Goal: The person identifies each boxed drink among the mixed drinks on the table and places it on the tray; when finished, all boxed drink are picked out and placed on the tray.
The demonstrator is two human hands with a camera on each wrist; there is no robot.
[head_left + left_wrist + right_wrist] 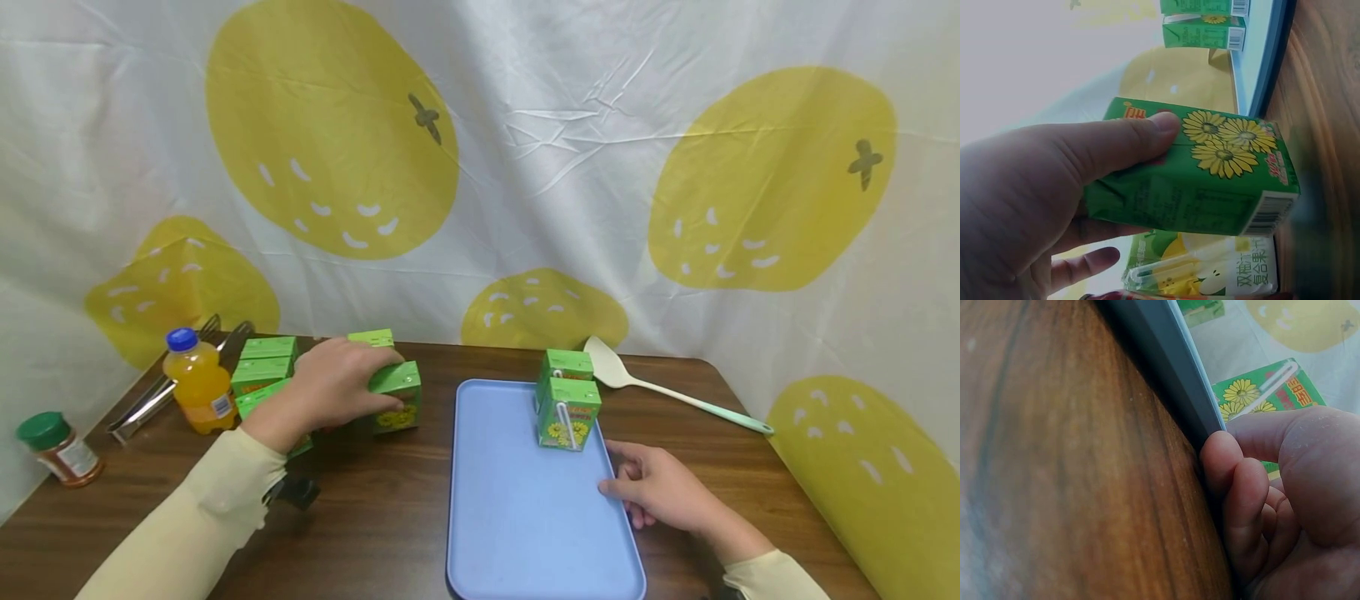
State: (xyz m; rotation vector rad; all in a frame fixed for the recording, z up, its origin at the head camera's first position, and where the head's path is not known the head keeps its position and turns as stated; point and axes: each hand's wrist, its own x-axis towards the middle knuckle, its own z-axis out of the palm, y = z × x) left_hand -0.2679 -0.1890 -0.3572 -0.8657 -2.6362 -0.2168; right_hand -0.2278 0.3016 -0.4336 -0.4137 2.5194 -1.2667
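A green drink carton [400,398] with yellow flowers is gripped by my left hand [333,382]; in the left wrist view the thumb lies across the carton's [1210,178] flowered face. On the right, my right hand [663,490] pinches the right rim of a blue tray [525,525] between thumb and fingers. Two more green cartons [567,417] stand one behind the other at the tray's far right, white straws on their fronts. Behind the gripped carton stands a lighter green carton [372,337], its front showing a pomelo-like fruit picture in the left wrist view.
Several green cartons [264,367] stand left of my left hand, partly hidden by the forearm. Beyond them are an orange drink bottle [198,383], metal tongs [142,410] and a green-capped spice jar [63,454]. A pale spatula [660,387] lies right of the tray.
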